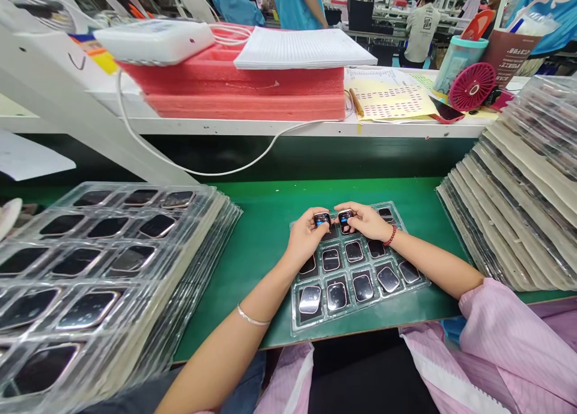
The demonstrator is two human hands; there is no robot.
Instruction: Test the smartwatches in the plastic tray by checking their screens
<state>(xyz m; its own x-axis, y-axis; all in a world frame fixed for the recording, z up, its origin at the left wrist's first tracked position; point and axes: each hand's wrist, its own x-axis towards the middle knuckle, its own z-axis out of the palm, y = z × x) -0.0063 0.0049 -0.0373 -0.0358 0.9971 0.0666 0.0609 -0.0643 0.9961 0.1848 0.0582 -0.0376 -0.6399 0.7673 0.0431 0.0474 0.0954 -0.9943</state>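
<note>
My left hand (308,232) is closed around a smartwatch body (321,219) with a lit screen, its thumb at the lower edge. Close beside it, my right hand (366,221) grips a second smartwatch body (345,219), also lit. Both are held just above the far part of a clear plastic tray (297,325). In that tray's compartments lie several strapless watch bodies with dark screens, such as the watch body (363,286) near the front. My hands cover part of the back row.
On the left rises a stack of clear trays (180,270) with dark-screened watches. Another tall tray stack (500,203) leans on the right. Behind the green mat (252,222), a shelf (396,128) carries red foam (252,104), a notebook (302,47) and a pink fan (472,87). A white cable (216,173) hangs down.
</note>
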